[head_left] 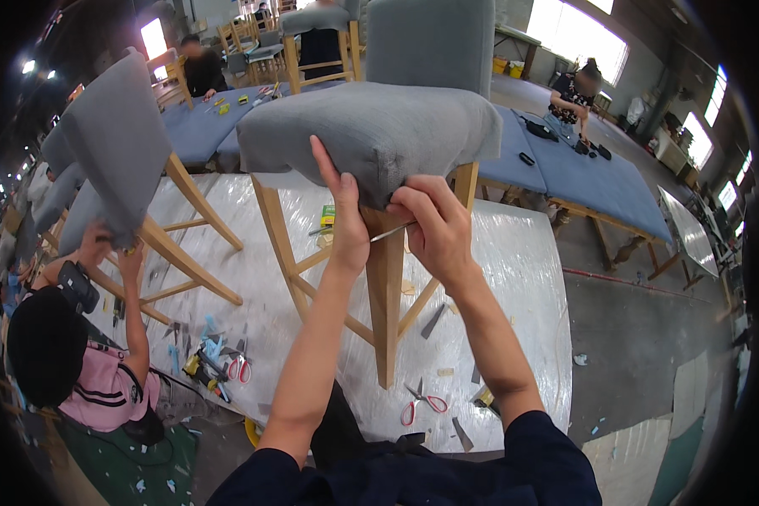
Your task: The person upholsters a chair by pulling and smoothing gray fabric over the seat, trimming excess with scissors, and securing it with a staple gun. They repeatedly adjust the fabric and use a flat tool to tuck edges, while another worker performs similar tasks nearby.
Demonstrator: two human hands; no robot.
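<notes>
In front of me a wooden chair stands with its seat raised toward me, covered in grey fabric (312,126). My left hand (347,223) is against the near corner, index finger stretched along the fabric and thumb at the corner; its other fingers are mostly hidden. At that corner's lower edge, the closed fingers of my right hand (437,221) pinch the cloth. A thin metal tool (388,234) sticks out from the same hand, across the top of the wooden leg (385,304); its exact kind I cannot tell.
Red-handled scissors (422,403) lie on the plastic-covered table (527,337) below. At left a co-worker in pink (110,371) handles another grey chair (118,135). Blue padded tables (607,185) stand beyond, with people beside them.
</notes>
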